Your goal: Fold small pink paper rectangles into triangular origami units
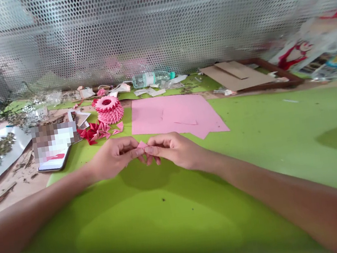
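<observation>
A small piece of pink folded paper (141, 145) is pinched between both hands above the green table surface (168, 211). My left hand (114, 156) grips its left side with thumb and fingers, and my right hand (175, 148) grips its right side. The fingertips of the two hands nearly meet. Behind them lies a large pink paper sheet (173, 115) with cut edges. A round pink piece built of many folded papers (109, 110) stands beyond my left hand, with red and pink folded pieces (95, 132) in front of it.
A phone (58, 151) lies at the left beside dried plant bits. Along the metal mesh (147, 28) at the back are a plastic bottle (151, 78), paper scraps and brown cardboard (233, 76). Plastic bags (321, 48) stand at the back right.
</observation>
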The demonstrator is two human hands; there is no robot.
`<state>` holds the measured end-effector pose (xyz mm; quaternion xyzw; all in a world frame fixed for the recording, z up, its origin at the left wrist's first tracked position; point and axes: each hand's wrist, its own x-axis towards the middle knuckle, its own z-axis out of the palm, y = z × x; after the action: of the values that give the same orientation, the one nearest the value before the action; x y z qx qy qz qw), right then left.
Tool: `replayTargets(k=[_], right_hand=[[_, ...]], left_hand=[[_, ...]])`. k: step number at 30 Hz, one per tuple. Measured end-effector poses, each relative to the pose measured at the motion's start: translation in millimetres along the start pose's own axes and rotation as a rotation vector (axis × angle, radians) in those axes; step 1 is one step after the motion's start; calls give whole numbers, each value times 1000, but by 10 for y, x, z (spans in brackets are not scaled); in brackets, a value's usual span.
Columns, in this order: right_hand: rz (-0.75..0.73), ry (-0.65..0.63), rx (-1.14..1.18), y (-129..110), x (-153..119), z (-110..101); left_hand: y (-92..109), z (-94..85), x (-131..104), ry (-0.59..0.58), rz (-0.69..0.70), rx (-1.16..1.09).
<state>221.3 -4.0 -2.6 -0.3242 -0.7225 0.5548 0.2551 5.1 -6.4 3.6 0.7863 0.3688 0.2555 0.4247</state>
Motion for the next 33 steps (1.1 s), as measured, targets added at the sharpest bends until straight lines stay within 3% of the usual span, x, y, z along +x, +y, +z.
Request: replayTargets(k=[3,8,10,18,24,29,33], right_hand=[[-7,43,-74,-26,-14,28],[-17,202,-508,-66,-51,85],[-40,211,-635,-72,-59,101],[-39,209,-765,-101,-62,113],[-91,116,-626,-104,-71,76],[-40,145,-425,-42,-33,18],[-9,58,-263,-2,-19,23]], left_hand=[[10,16,-12,32,10,16],[-22,70,-30,105,-71,50],[-36,90,-33,137,-88,88],[-19,102,-48,149,-95,132],[6,86,-29,119,-129,198],[-6,56,-15,105,-146,204],[-11,64,-16,79,-125,211]])
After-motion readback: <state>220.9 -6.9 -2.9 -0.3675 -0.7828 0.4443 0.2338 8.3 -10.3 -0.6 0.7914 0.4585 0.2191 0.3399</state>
